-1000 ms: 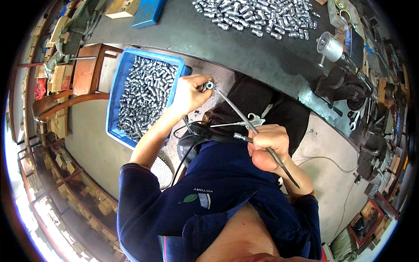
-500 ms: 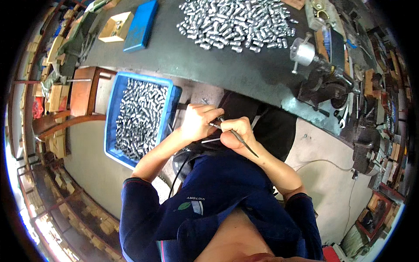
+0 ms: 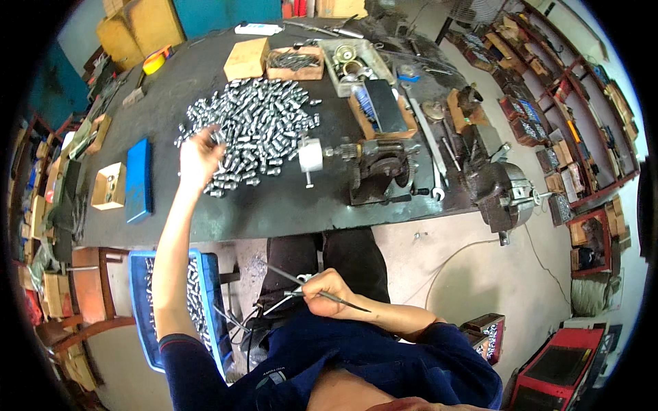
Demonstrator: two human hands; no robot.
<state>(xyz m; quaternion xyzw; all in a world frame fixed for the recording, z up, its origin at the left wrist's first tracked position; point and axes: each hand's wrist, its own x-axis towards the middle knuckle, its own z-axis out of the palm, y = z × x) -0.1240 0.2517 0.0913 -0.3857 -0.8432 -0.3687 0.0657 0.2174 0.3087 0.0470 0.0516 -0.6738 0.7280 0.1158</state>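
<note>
In the head view, the pile of metal fittings point(image 3: 274, 116) lay loose on the dark workbench point(image 3: 288, 216). The person's left hand point(image 3: 201, 161) was over the left part of the pile, on the side nearer the person, fingers bent down at the fittings; whether they had closed on one could not be told. The right hand point(image 3: 327, 292) was well apart from the pile, nearer the person and above the lap, wrapped firmly around a dark slim tool point(image 3: 282, 273) that stuck out on both sides of the fist.

A muddled pick seemed the likeliest trouble: the fittings touched and crossed one another, so a hasty pinch could have dragged out neighbours or set one rolling toward the person. The round pale chuck point(image 3: 310, 155) stood just right of the pile, where a rightward sweep of the left hand might have knocked it. The tool's narrow end overlapped the right forearm in the view; a sharp wrist bend could have scratched the skin, and its other end could have jabbed the left hand if the two met carelessly. The blue bin point(image 3: 137, 308), below the bench and nearer the person than the pile, held similar fittings under the left forearm, so a dropped piece might have got mixed in.
</note>
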